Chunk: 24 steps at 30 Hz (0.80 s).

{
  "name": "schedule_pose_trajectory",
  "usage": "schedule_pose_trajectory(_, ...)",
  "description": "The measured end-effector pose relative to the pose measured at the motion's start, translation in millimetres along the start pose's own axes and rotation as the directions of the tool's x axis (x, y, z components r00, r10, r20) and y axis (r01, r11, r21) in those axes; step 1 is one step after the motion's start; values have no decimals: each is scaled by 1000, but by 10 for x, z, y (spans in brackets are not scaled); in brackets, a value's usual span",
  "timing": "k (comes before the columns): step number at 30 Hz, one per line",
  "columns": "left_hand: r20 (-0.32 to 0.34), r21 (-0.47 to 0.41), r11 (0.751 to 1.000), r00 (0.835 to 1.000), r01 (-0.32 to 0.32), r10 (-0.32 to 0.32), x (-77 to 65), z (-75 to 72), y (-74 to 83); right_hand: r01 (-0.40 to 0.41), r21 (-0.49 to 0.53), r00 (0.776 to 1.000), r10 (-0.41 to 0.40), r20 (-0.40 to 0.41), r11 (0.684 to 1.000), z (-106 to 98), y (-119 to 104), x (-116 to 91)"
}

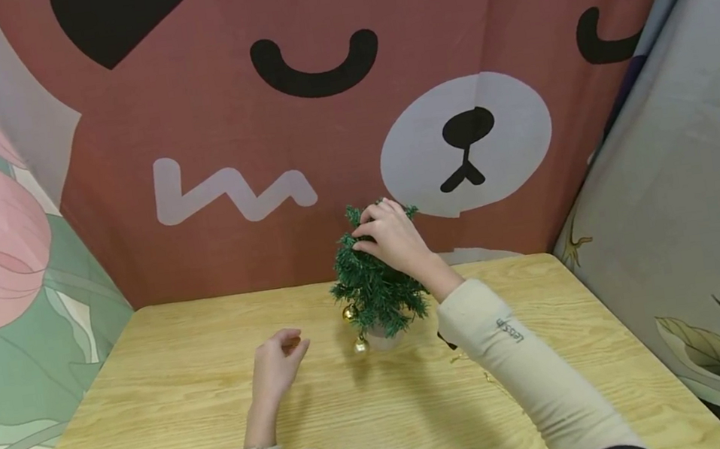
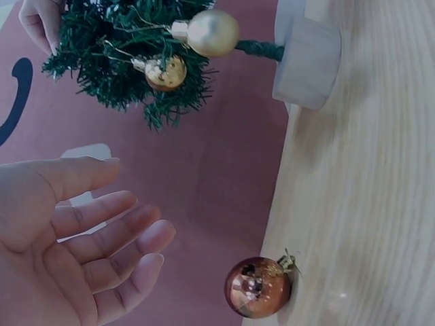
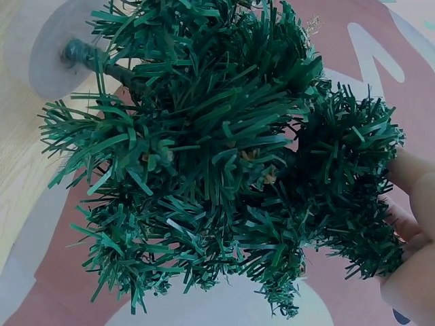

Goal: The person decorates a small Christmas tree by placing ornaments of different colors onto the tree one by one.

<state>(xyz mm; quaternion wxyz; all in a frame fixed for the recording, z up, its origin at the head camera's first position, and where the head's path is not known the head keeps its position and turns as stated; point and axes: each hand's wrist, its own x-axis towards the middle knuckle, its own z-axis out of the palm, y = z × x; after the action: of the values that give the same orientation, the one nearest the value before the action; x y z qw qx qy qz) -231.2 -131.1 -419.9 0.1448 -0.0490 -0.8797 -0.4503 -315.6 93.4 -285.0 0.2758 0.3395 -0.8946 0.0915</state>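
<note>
A small green artificial Christmas tree (image 1: pixel 378 290) stands upright on a pale round base (image 2: pixel 309 62) near the table's back edge. My right hand (image 1: pixel 392 235) is at its top, fingers and thumb curled about the upper branches; in the right wrist view needles partly hide the fingertips. On the tree's left side hang a matte gold bauble (image 2: pixel 214 32) and a shiny gold bauble (image 2: pixel 166 73). My left hand (image 1: pixel 276 368) hovers left of the tree, palm bare and fingers loosely bent. Beyond its fingers, a copper-coloured bauble (image 2: pixel 258 286) lies on the table.
The light wooden table (image 1: pixel 172 408) ends at a curtain (image 1: pixel 233 249) printed with a bear face. Thin gold strings (image 1: pixel 489 378) and a small dark object (image 1: pixel 447 340) lie beside the right sleeve, partly hidden by it. Printed cloths hang on both sides.
</note>
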Motion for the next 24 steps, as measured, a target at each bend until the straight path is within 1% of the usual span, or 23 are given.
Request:
schedule_pose_trajectory(6, 4, -2, 1000, 1000, 0, 0, 43, -10, -88, -3, -16, 1000, 3, 13, 1000, 6, -8, 4)
schedule_pose_trajectory(12, 4, -9, 999, 1000, -31, 31, 91, -22, -200, 2, -19, 1000, -2, 9, 1000, 9, -4, 10)
schedule_pose_trajectory(15, 22, -13, 999, 999, -37, 37, 108, -33, -256, 6, -19, 1000, -6, 4, 1000, 10, -2, 8)
schedule_pose_trajectory(20, 36, -2, 1000, 999, -21, 21, 139, -44, -336, 6, -21, 1000, -6, 5, 1000, 5, -7, 2)
schedule_pose_trajectory(24, 41, 7, 1000, 999, 4, -5, 161, -44, -375, 4, -20, 1000, -4, 3, 1000, -4, -13, -4)
